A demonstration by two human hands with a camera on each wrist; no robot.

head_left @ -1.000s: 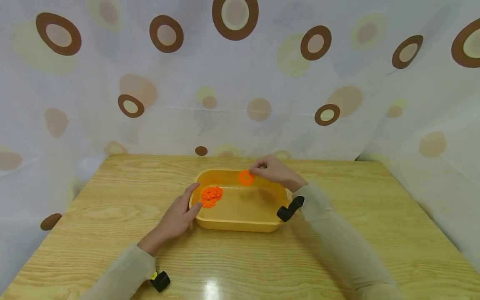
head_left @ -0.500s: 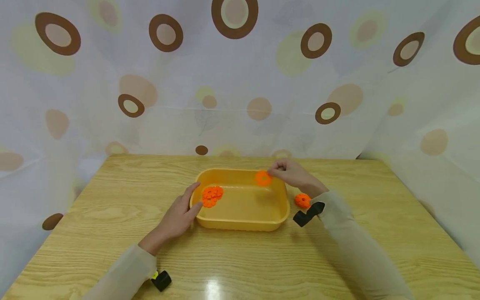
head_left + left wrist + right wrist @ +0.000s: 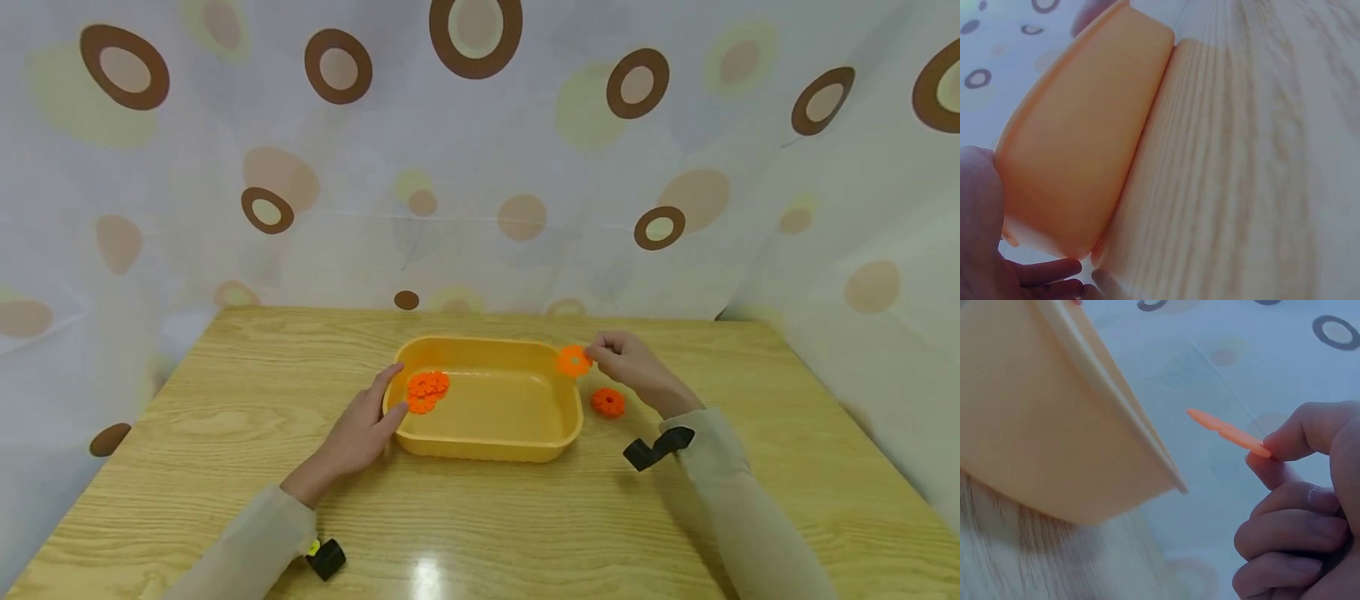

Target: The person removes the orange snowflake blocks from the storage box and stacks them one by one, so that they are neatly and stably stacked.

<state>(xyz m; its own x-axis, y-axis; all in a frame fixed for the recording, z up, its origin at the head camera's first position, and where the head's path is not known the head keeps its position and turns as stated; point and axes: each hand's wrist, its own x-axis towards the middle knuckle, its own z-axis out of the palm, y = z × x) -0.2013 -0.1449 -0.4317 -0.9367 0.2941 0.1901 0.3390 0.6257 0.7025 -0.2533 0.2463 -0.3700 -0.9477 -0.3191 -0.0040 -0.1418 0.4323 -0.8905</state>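
Observation:
My right hand pinches an orange flower-shaped plastic disc by its edge, between thumb and index finger. The disc overlaps the back right rim of the yellow plastic basin in the head view. Edge-on in the right wrist view, the disc appears thin, apart from the basin wall. At the basin's left end, my left hand holds the rim, thumb and index finger over it; other fingers lie by the outer wall. Several similar orange discs lie overlapping inside, at the left.
Just right of the basin, a small stack of orange discs sits on the wooden table. A patterned cloth hangs behind the table and along both sides. Black wrist cameras are strapped to both sleeves.
My right hand has moved right with the pinched disc, from over the basin's back middle to its right rim, uncovering the stack on the table. The left hand stays at the basin.

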